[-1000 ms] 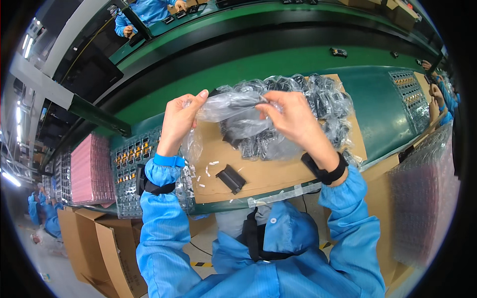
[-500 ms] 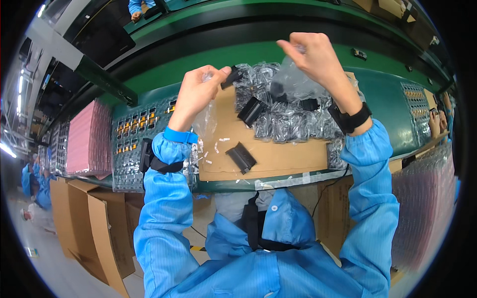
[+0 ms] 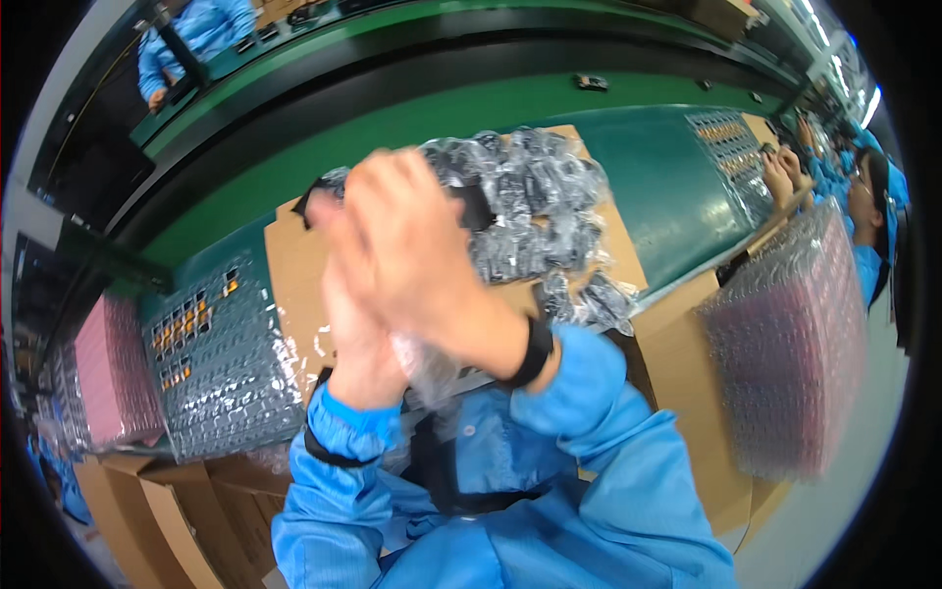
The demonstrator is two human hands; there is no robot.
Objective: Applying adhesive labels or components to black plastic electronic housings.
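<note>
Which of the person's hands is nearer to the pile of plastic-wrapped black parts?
Right. The right hand appears at the left edge of the plastic-wrapped black parts; the left hand is farther left and closer to the person's body.

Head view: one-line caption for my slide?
Blurred right hand overlaps left hand, clear plastic near the wrists, bagged parts on cardboard.

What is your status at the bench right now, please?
Right hand over left hand, blurred. Clear plastic below them, grip hidden. Plastic-wrapped black parts beyond, right, on cardboard sheet.
</note>
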